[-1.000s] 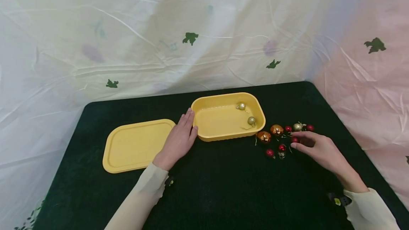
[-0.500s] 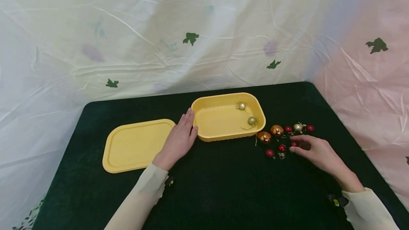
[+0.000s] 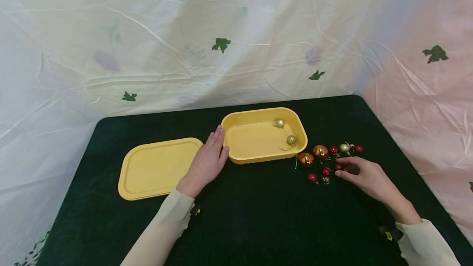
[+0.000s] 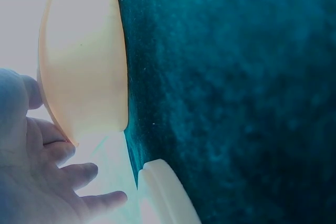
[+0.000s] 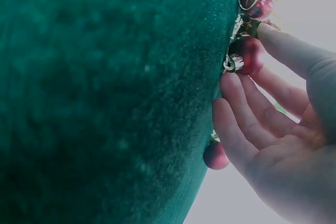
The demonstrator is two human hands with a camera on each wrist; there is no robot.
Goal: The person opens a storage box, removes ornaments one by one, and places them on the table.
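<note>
In the head view, my left hand [image 3: 207,163] lies against the left end of a yellow box [image 3: 236,159], fingers straight along its wall. The left wrist view shows those fingertips at the box rim [image 4: 47,98]. Inside the box are two small gold Christmas baubles [image 3: 291,140]. My right hand [image 3: 369,177] is low over the table, its thumb and fingers loosely around a small red bauble [image 5: 247,55]. That bauble sits between thumb and fingers in the right wrist view; a firm pinch does not show. Orange baubles [image 3: 320,151], red baubles [image 3: 312,177] and a gold bauble [image 3: 344,147] lie nearby.
A flat yellow lid [image 3: 157,169] lies left of the box, partly behind my left wrist. The dark green table [image 3: 258,208] ends at a rear edge, with a pale patterned cloth [image 3: 258,52] hanging behind it. Another red bauble [image 5: 216,155] lies near my right little finger.
My right hand has shifted slightly toward me and to the left. The red bauble at its fingertips has moved the same way. The left hand and box have stayed in place.
</note>
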